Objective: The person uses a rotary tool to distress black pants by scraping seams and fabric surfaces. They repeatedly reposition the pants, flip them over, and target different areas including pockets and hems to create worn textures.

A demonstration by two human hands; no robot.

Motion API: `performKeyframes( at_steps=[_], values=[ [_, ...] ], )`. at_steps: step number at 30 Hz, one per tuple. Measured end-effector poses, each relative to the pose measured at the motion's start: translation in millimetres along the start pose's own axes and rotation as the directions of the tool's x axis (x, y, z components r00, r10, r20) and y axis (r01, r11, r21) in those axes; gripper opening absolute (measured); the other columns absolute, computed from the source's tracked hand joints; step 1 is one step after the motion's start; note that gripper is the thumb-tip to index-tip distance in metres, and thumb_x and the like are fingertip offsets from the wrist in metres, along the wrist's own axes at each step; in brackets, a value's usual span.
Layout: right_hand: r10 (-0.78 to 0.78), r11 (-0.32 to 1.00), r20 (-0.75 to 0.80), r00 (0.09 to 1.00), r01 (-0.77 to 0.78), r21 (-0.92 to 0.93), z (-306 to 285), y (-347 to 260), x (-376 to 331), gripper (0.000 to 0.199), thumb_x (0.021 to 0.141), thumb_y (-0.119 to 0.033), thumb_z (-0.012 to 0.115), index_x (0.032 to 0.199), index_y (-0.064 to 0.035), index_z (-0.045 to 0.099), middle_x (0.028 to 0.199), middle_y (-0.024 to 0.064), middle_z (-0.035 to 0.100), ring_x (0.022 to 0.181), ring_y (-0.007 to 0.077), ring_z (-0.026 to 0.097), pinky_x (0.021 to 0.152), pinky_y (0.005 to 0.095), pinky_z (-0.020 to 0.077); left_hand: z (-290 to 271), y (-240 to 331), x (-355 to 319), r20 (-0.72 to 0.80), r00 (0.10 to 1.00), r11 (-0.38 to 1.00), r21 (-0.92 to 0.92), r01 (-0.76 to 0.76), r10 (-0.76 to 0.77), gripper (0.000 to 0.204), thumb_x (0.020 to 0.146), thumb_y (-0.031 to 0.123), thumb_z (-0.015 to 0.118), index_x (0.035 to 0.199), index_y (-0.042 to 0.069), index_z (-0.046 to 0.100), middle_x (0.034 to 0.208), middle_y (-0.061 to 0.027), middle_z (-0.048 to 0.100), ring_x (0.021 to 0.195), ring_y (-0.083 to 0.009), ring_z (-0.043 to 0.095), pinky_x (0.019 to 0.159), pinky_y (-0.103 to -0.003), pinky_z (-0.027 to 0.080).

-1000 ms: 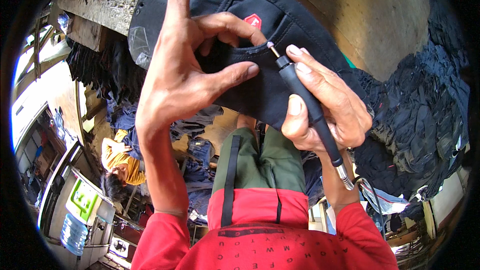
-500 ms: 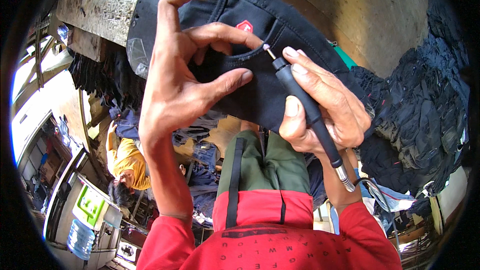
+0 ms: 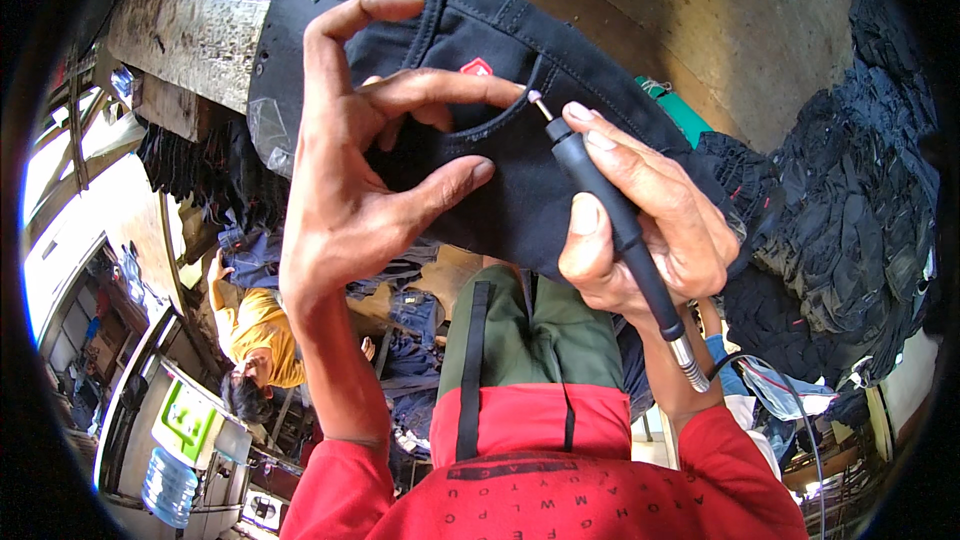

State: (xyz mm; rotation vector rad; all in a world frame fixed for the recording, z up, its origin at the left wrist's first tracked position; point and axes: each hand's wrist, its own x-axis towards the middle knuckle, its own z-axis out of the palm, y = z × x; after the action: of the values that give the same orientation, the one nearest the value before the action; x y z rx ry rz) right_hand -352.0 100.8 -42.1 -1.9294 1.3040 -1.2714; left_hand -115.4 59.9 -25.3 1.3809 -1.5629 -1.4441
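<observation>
Black denim trousers (image 3: 590,165) are drawn over a dark board (image 3: 268,65) with clear tape on its end. A curved, stitched pocket edge and a small red tag (image 3: 477,68) show on the cloth. My left hand (image 3: 350,170) lies over the pocket with fingers spread. Its index fingertip reaches the pocket edge, and its thumb stands apart. In my right hand (image 3: 660,210) is a black rotary tool handpiece (image 3: 600,185), gripped like a pen. The tool's small pinkish rounded tip sits close beside the left index fingertip at the pocket edge; contact is unclear.
A cable (image 3: 790,390) trails from the handpiece at lower right. Dark garments (image 3: 830,210) are heaped on the right, near a green object (image 3: 675,110). A weathered plank (image 3: 190,50) extends left of the board. A person in a yellow shirt (image 3: 262,330) is at the left.
The trousers and board appear slightly lower and farther left in the picture. Both hands keep much the same pose, with the tool tip still beside the left index fingertip.
</observation>
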Motion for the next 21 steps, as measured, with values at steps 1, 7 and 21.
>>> performKeyframes(
  at_steps=[1, 7, 21],
  values=[
    [0.006, 1.0, 0.003, 1.0, -0.006, -0.003, -0.2, 0.0, -0.3, 0.032, 0.089, -0.001, 0.07, 0.118, 0.012, 0.071, 0.112, 0.0319, 0.08, 0.104, 0.038, 0.082, 0.091, 0.0411, 0.0677, -0.3, 0.1, 0.1, 0.002, 1.0, 1.0, 0.011, 0.006, -0.006, 0.106, 0.079, 0.001, 0.096, 0.159, 0.008, 0.027, 0.124, -0.0158, 0.081, 0.096, -0.0148, 0.068, 0.091, -0.029, 0.051],
    [0.019, 1.0, 0.002, 1.0, -0.019, 0.002, 0.5, 2.0, -0.5, 0.032, 0.091, -0.001, 0.07, 0.121, 0.0122, 0.069, 0.113, 0.032, 0.079, 0.103, 0.0372, 0.082, 0.092, 0.0403, 0.0672, 0.0, 0.8, 0.4, 0.009, 1.0, 0.999, 0.035, -0.013, 0.013, 0.105, 0.079, 0.0, 0.095, 0.159, 0.008, 0.027, 0.128, -0.0172, 0.08, 0.096, -0.0136, 0.068, 0.09, -0.028, 0.05],
    [0.074, 0.996, -0.024, 0.997, -0.075, -0.042, 0.0, -1.9, 3.5, 0.03, 0.094, -0.005, 0.073, 0.12, 0.0116, 0.071, 0.112, 0.0287, 0.081, 0.098, 0.0327, 0.082, 0.088, 0.0366, 0.067, 2.5, 0.4, 0.4, 0.01, 1.0, 1.0, 0.024, -0.017, 0.017, 0.103, 0.082, 0.004, 0.094, 0.159, 0.007, 0.026, 0.133, -0.0179, 0.079, 0.106, -0.016, 0.071, 0.094, -0.029, 0.047]
  ],
)
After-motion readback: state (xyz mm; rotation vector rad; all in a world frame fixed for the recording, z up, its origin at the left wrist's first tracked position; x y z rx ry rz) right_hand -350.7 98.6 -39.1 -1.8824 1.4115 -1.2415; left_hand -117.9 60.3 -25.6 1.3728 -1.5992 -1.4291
